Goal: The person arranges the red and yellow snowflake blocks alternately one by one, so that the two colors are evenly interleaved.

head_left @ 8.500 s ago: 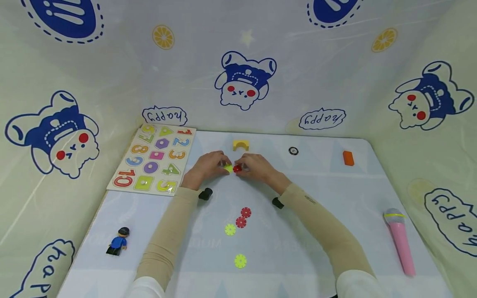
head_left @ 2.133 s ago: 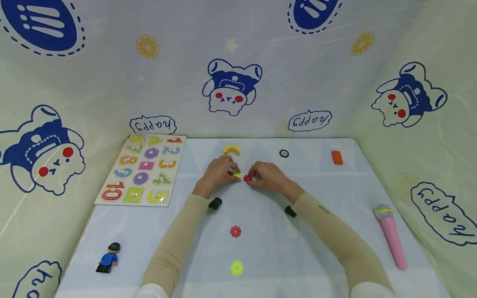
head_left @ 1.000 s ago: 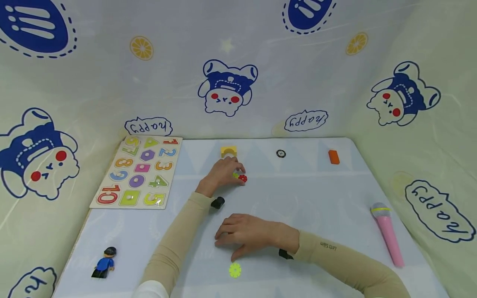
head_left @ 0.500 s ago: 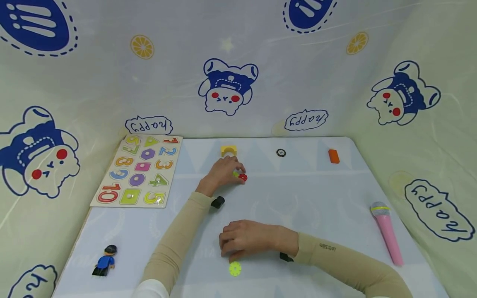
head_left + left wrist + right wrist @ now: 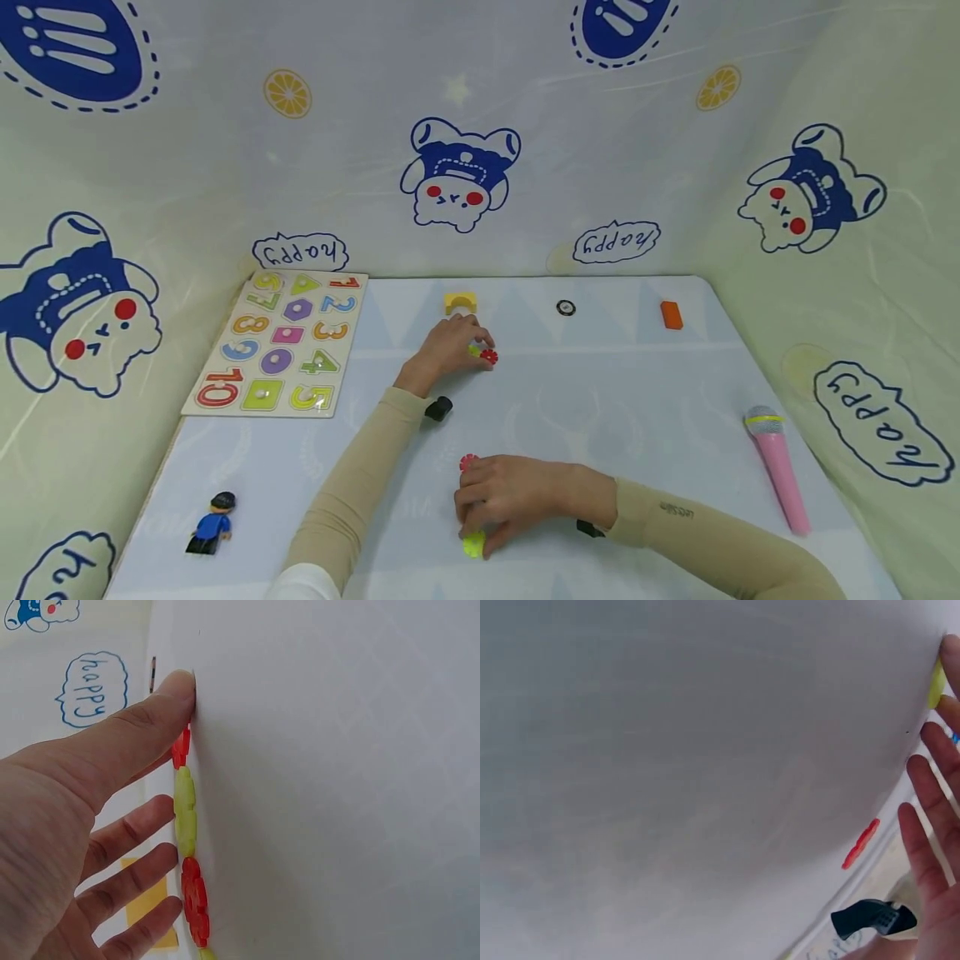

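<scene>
The left hand pinches a chain of notched red-and-lime plastic discs while, at its six o'clock, the right hand pinches a round lime plastic disc, best held by opposite edges.

Two unjoined discs, one figurine, one microphone

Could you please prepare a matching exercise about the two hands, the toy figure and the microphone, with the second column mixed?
1. left hand
2. right hand
3. toy figure
4. microphone

A. pink, with grey head
B. holds a row of red and lime discs
C. blue top, black headgear
D. touches a single lime disc

Pairs: 1-B, 2-D, 3-C, 4-A
</scene>
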Demonstrator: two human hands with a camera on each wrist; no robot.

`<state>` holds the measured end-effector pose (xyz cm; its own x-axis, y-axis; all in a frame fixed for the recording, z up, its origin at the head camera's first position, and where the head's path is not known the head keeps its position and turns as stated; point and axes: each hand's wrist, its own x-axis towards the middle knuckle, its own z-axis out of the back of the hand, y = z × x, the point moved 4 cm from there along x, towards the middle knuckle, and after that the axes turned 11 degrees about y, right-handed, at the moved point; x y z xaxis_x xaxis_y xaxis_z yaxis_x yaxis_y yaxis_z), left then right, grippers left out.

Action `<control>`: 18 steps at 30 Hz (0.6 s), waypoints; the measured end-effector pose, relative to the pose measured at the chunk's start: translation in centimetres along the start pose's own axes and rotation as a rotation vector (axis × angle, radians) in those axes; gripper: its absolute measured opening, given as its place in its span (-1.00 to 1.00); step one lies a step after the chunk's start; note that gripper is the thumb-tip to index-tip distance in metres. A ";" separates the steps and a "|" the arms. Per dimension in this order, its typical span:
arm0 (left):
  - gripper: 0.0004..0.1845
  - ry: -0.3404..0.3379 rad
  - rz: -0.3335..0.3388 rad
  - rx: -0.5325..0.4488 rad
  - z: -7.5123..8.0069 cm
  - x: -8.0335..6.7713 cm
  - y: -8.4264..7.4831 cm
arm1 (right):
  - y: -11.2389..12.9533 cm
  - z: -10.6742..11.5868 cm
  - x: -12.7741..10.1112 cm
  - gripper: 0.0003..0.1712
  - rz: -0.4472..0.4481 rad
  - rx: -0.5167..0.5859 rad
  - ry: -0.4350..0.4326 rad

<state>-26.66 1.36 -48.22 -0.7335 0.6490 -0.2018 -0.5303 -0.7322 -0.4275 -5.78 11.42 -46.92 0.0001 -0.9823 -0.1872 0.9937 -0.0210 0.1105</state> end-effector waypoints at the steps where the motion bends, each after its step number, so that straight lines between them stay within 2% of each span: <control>1: -0.64 0.000 0.000 -0.001 0.0 0.0 0.0 | 0.1 -0.1 0.0 -0.61 0.002 -0.005 0.003; 9: -0.64 0.005 0.005 -0.001 0.1 -0.2 -0.1 | 0.4 0.0 0.3 -0.74 0.017 -0.042 -0.006; 12: -0.64 -0.004 -0.001 -0.004 0.1 -0.3 -0.1 | 0.2 0.3 0.5 -0.72 0.008 -0.036 0.006; 15: -0.64 -0.020 -0.016 0.001 0.1 -0.5 -0.2 | -0.9 1.1 0.3 -0.68 -0.036 -0.008 0.002; 18: -0.64 -0.041 -0.027 0.017 0.2 -0.6 -0.4 | -2.9 2.0 -0.5 -0.68 -0.128 0.016 -0.041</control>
<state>-26.09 1.21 -47.80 -0.7358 0.6595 -0.1539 -0.5567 -0.7185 -0.4170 -8.84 11.64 -45.20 -0.1313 -0.9782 -0.1610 0.9834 -0.1491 0.1037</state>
